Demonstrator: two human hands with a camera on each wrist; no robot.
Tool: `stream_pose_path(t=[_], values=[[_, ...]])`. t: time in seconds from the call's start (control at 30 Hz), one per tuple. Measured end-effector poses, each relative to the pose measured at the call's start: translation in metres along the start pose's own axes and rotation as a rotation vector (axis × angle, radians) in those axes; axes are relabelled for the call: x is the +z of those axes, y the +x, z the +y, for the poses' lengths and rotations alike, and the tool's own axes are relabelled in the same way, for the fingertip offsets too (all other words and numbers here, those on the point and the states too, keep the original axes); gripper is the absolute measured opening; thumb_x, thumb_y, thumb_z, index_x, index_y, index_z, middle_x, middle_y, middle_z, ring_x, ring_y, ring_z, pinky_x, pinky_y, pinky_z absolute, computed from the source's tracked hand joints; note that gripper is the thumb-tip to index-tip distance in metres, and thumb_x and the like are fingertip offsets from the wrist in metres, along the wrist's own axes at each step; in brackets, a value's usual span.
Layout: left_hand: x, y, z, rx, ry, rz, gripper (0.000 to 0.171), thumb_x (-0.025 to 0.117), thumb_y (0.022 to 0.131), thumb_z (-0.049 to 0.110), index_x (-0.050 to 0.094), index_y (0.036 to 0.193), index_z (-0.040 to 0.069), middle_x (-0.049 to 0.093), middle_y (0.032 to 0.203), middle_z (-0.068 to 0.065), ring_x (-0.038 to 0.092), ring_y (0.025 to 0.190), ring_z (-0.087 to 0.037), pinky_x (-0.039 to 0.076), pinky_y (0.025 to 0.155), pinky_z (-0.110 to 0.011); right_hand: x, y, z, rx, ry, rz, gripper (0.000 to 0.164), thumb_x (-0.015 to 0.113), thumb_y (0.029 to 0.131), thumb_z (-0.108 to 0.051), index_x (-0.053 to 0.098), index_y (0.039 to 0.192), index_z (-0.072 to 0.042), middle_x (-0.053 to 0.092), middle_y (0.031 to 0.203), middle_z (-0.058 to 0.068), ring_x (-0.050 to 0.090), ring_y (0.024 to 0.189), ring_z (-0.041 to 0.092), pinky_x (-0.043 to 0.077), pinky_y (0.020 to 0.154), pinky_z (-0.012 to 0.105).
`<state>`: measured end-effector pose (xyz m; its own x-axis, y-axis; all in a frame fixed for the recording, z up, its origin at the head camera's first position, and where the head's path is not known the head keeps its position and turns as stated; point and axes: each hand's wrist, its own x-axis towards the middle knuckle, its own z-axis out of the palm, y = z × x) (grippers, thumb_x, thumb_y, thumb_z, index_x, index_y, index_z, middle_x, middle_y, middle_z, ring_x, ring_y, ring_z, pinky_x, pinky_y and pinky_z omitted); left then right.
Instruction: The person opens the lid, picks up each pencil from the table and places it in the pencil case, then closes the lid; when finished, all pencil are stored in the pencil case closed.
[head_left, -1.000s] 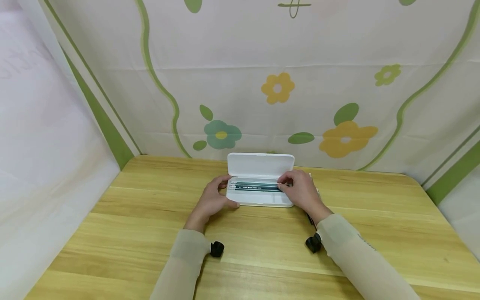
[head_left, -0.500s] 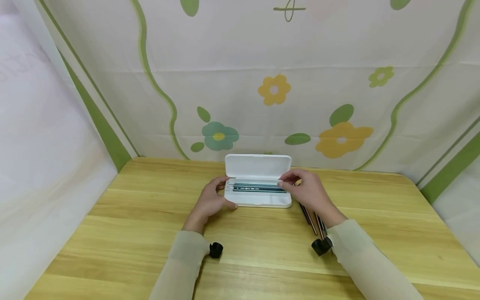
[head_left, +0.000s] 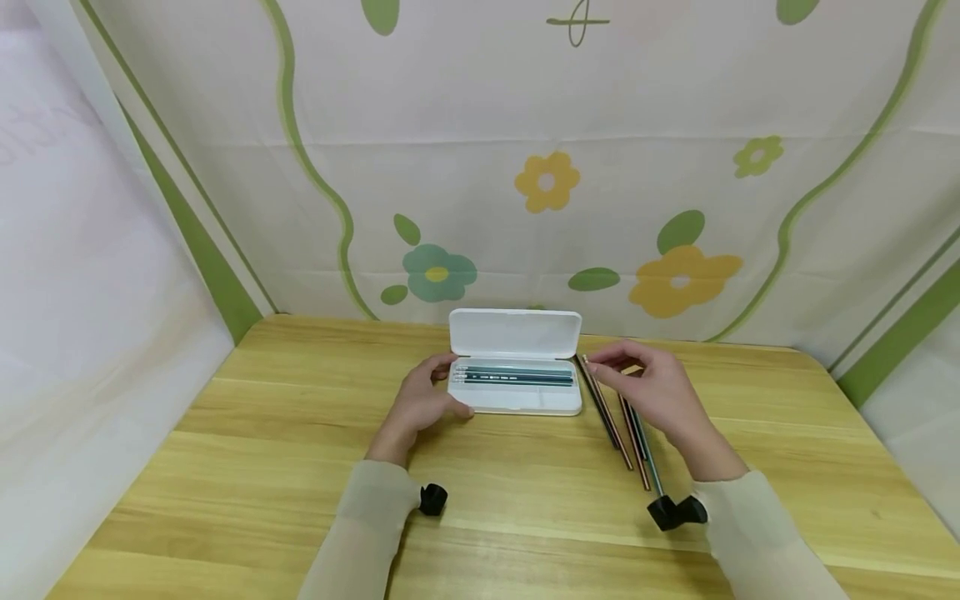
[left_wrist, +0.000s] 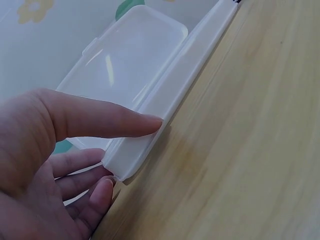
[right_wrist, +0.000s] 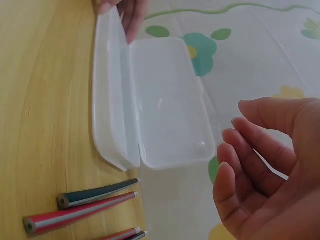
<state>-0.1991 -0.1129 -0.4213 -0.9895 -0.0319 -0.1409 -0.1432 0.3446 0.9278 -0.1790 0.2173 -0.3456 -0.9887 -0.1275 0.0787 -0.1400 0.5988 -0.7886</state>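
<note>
A white plastic pencil case lies on the table with its lid raised. Several dark green pencils lie side by side inside, eraser ends to the left. My left hand holds the case's left end, thumb against the front wall and fingers around the back corner. My right hand hovers over loose pencils right of the case, its fingers bent and apart with nothing between them. In the right wrist view, a red pencil and a dark one lie below that hand.
Several loose pencils, copper-red and dark green, lie slanted on the wooden table. A floral cloth hangs right behind the table's back edge. Black wrist-camera mounts sit at both cuffs.
My right hand has let go of the pencils inside the case and moved right, over the loose pencils, uncovering the case's right end. My left hand stays on the case.
</note>
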Motion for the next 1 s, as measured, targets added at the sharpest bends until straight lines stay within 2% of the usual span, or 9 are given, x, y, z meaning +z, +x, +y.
stream_pose_path(t=[0.23, 0.37, 0.53, 0.7, 1.0], values=[[0.0, -0.001, 0.003, -0.002, -0.009, -0.006, 0.095, 0.091, 0.065, -0.004, 0.058, 0.153, 0.012, 0.062, 0.148, -0.014, 0.052, 0.137, -0.036, 0.041, 0.121, -0.056, -0.015, -0.017, 0.012, 0.072, 0.027, 0.009, 0.034, 0.074, 0.102, -0.044, 0.077, 0.122, -0.017, 0.074, 0.117, -0.002, 0.064, 0.102, 0.018, 0.055, 0.082, 0.03], [0.001, 0.001, 0.003, 0.002, -0.005, -0.006, 0.095, 0.091, 0.065, -0.004, 0.058, 0.153, 0.012, 0.062, 0.148, -0.014, 0.052, 0.137, -0.036, 0.041, 0.121, -0.056, -0.022, -0.025, 0.019, 0.086, 0.088, 0.016, 0.038, 0.074, 0.103, -0.041, 0.075, 0.125, -0.01, 0.073, 0.112, -0.01, 0.064, 0.1, 0.012, 0.057, 0.083, 0.028], [0.003, 0.002, 0.003, 0.006, -0.006, -0.01, 0.095, 0.091, 0.065, -0.004, 0.058, 0.153, 0.012, 0.062, 0.147, -0.014, 0.052, 0.135, -0.035, 0.042, 0.12, -0.055, -0.028, -0.033, 0.032, 0.11, 0.162, 0.007, 0.041, 0.073, 0.104, -0.036, 0.072, 0.127, -0.003, 0.071, 0.109, -0.015, 0.066, 0.099, 0.017, 0.059, 0.082, 0.029], [0.002, 0.002, 0.002, 0.012, -0.001, -0.01, 0.096, 0.092, 0.065, -0.004, 0.058, 0.153, 0.012, 0.062, 0.146, -0.014, 0.052, 0.133, -0.035, 0.044, 0.117, -0.053, -0.028, -0.042, 0.047, 0.155, 0.2, -0.003, 0.042, 0.072, 0.104, -0.035, 0.071, 0.129, -0.001, 0.073, 0.109, -0.014, 0.068, 0.099, 0.017, 0.061, 0.083, 0.03], [0.003, 0.003, 0.001, 0.01, 0.011, -0.015, 0.096, 0.094, 0.066, -0.003, 0.058, 0.154, 0.014, 0.061, 0.145, -0.014, 0.052, 0.132, -0.035, 0.044, 0.114, -0.053, -0.027, -0.052, 0.074, 0.254, 0.261, -0.052, 0.045, 0.075, 0.102, -0.028, 0.067, 0.133, 0.003, 0.074, 0.107, 0.0, 0.069, 0.091, 0.016, 0.062, 0.077, 0.032]])
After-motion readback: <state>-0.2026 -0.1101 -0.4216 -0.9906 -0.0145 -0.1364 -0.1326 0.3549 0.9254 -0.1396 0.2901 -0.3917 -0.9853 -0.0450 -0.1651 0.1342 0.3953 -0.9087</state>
